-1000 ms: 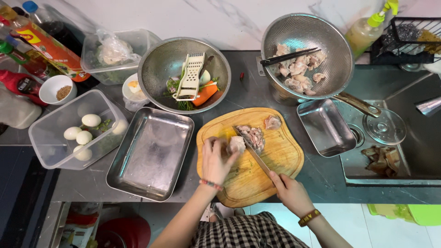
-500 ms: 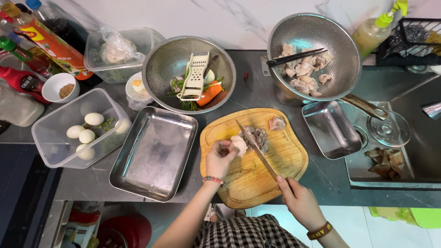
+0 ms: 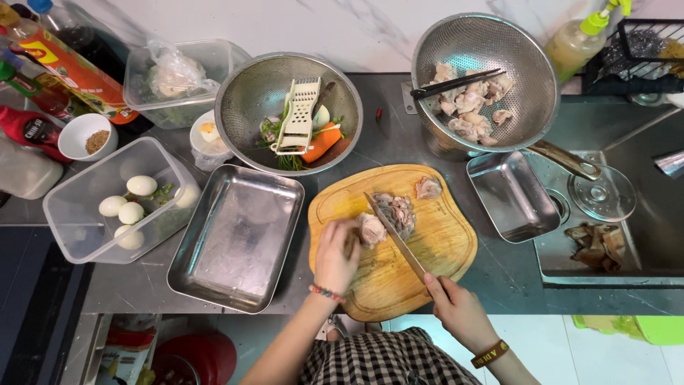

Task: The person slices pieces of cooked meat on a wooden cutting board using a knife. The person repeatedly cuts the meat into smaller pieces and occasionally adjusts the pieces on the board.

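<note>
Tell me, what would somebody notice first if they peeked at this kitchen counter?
Probably the wooden cutting board in the middle, where the left hand steadies a lump of raw meat and the right hand holds a knife against it. Behind it sit two metal strainers: one with a grater and carrot, one at the right with more meat.

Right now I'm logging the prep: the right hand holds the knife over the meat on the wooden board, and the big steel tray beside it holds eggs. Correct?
Not quite. In the head view the steel tray is bare; the eggs sit in the clear plastic box. The rest holds: right hand, knife, meat, wooden board.
</note>
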